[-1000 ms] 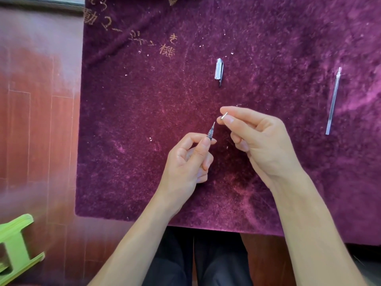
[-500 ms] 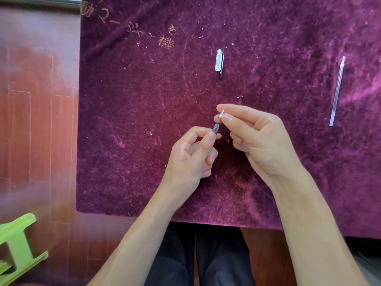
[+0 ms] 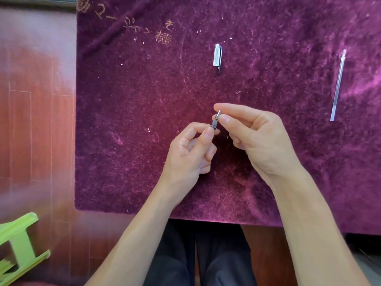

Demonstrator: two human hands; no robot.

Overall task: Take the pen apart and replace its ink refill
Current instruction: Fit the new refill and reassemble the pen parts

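Observation:
My left hand [image 3: 190,153] grips the pen body [image 3: 214,125]; only its dark threaded front end shows above thumb and forefinger, the rest is hidden in the fist. My right hand [image 3: 255,137] pinches the small silver tip cone [image 3: 218,114] between thumb and forefinger, and the cone sits on the pen's threaded end. Both hands hover over the purple mat [image 3: 123,120]. The pen cap [image 3: 217,56] lies on the mat farther away. A thin clear ink refill [image 3: 338,85] lies at the right, pointing away from me.
The mat covers a reddish wooden surface [image 3: 37,124] showing at the left. A green plastic stool [image 3: 18,246] stands at the lower left. Gold characters [image 3: 162,36] are stitched near the mat's far edge. My dark-clothed legs [image 3: 198,254] show below the mat's front edge.
One second ago the silver cone was held apart from the pen's point. My right hand has brought it down onto the pen's front end, and the two hands have closed together.

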